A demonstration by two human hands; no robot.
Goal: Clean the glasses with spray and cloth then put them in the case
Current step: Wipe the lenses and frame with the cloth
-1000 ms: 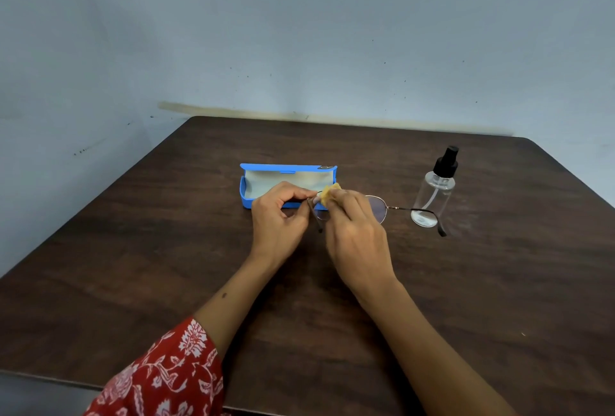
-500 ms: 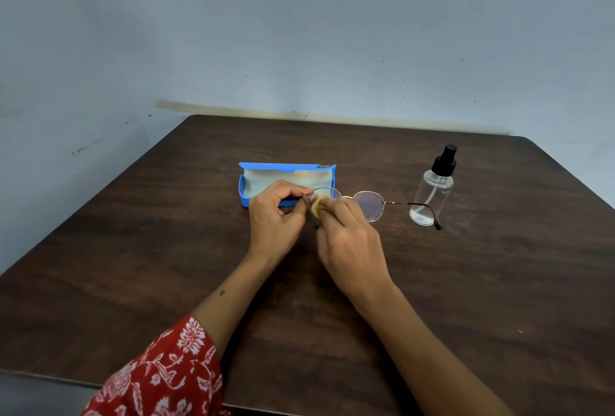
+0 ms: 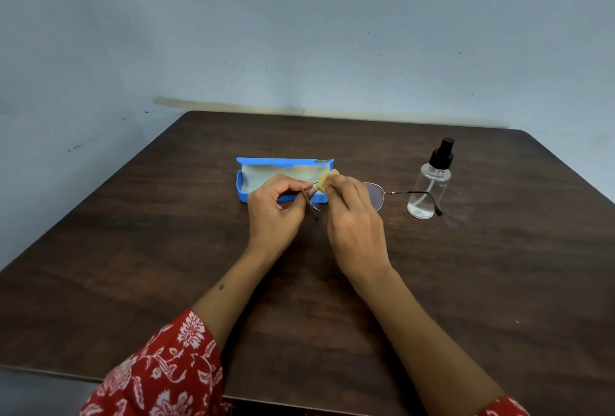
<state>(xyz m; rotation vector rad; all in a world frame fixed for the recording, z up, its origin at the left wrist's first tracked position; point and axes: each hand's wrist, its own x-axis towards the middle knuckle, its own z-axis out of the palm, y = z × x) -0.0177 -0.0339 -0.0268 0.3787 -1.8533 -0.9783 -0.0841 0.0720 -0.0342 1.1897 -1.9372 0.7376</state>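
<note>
Pinching the glasses (image 3: 376, 197) at their left hinge, the left hand (image 3: 274, 212) has thumb and forefinger curled tight on the frame, remaining fingers folded under the palm; the folded left temple juts down and toward the camera from that pinch; the glasses are held above the dark wooden table (image 3: 133, 249), level with the near edge of the case.

Right hand (image 3: 356, 229): fingers curled round a small yellow cloth (image 3: 326, 181), pressing it against the left lens; only the cloth's upper corner shows above the knuckles, the rest hidden inside the grip; cannot tell how much of the lens it covers.

Right lens is uncovered, round, thin metal rim; the right temple extends outward to the right, its dark tip crossing in front of the spray bottle (image 3: 429, 189).

Spray bottle: clear body, black pump top, upright on the table to the right of the hands; a little liquid at the bottom; no hand touches it.

Case (image 3: 244, 182): blue, lid open, pale lining visible, lying on the table just behind the left hand; partly hidden by the knuckles; nothing seen inside it.

Red floral sleeve (image 3: 159, 375) covers the left forearm near the bottom edge; grey-blue wall (image 3: 299, 32) behind the table.
</note>
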